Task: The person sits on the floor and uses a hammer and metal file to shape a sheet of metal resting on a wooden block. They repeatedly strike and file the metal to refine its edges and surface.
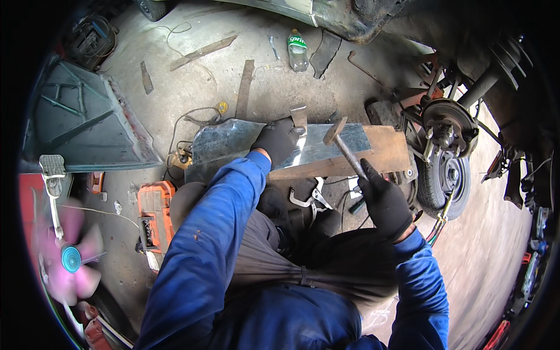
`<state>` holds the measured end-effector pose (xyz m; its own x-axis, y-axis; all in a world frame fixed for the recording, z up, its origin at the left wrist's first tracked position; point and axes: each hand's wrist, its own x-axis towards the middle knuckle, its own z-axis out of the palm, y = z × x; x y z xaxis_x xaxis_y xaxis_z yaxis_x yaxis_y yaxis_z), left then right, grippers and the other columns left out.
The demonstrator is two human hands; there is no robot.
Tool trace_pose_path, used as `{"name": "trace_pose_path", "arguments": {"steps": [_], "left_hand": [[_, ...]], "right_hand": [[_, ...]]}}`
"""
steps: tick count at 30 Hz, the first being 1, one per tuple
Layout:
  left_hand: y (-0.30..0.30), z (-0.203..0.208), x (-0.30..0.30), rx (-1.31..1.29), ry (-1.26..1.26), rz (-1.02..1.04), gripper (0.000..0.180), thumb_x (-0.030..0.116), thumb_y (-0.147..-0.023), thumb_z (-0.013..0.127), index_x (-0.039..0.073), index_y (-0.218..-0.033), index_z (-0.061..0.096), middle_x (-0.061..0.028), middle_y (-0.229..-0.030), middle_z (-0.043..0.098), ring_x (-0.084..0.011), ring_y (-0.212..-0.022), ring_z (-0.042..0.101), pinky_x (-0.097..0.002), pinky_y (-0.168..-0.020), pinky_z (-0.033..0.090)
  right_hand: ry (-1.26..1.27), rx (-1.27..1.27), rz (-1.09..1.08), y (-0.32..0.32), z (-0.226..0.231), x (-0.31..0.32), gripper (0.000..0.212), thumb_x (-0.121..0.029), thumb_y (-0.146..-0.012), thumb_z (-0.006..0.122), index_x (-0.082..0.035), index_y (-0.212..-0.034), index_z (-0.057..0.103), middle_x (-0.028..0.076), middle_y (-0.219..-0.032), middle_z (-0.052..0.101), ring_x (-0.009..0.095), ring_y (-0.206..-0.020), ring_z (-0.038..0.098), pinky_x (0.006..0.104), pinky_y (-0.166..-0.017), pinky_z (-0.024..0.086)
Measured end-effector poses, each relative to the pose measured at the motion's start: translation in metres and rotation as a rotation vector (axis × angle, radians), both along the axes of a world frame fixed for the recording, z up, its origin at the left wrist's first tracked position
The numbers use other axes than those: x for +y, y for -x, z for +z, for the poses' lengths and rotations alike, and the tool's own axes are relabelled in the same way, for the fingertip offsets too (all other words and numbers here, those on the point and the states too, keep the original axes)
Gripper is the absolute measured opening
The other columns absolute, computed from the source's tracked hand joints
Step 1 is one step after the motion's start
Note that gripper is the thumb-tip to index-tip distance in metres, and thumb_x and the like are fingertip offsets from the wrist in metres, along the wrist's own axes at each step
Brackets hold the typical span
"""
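Note:
My left hand (274, 142), in a dark glove, rests on a shiny sheet of metal (219, 144) and grips a small bent metal strip (298, 116) that stands up from its far edge. Beneath the sheet is a wooden board (388, 149), whose bare right end sticks out. In my gloved right hand (385, 204) is a hammer (349, 153), held by its handle. The hammer's head hovers over the sheet, to the right of the strip; whether it touches the metal I cannot tell.
Locking clamp pliers (315, 199) lie near my knees. An orange toolbox (156, 213) and a pink-bladed fan (73, 258) stand left, below a car body panel (81, 125). At right are a wheel (446, 181) and a brake hub (448, 125). A plastic bottle (298, 55) stands beyond.

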<state>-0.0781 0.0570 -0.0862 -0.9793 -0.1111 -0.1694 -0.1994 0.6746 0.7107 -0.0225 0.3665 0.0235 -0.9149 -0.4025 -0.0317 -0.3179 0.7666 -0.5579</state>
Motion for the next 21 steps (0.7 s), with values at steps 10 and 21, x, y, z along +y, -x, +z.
{"name": "trace_pose_path", "arguments": {"steps": [10,21], "left_hand": [[0.003,0.016,0.009,-0.023,0.097,-0.068,0.04,0.039,-0.112,0.061,0.006,-0.13,0.074,-0.0296,-0.124,0.076,-0.0499,-0.117,0.072,-0.0561,-0.104,0.056],[0.001,-0.013,0.006,0.07,-0.027,-0.016,0.042,0.042,-0.109,0.064,0.006,-0.131,0.074,-0.0264,-0.128,0.076,-0.0489,-0.12,0.07,-0.0562,-0.105,0.055]], "right_hand": [[0.353,0.338,0.102,0.02,0.1,-0.052,0.047,-0.016,-0.115,0.061,-0.003,-0.161,0.059,0.003,-0.077,0.061,0.01,-0.063,0.058,0.0303,-0.06,0.05],[0.364,0.089,-0.069,0.024,0.136,-0.033,0.049,-0.016,-0.113,0.067,-0.001,-0.159,0.06,0.01,-0.106,0.079,0.011,-0.088,0.068,0.0314,-0.079,0.057]]}}
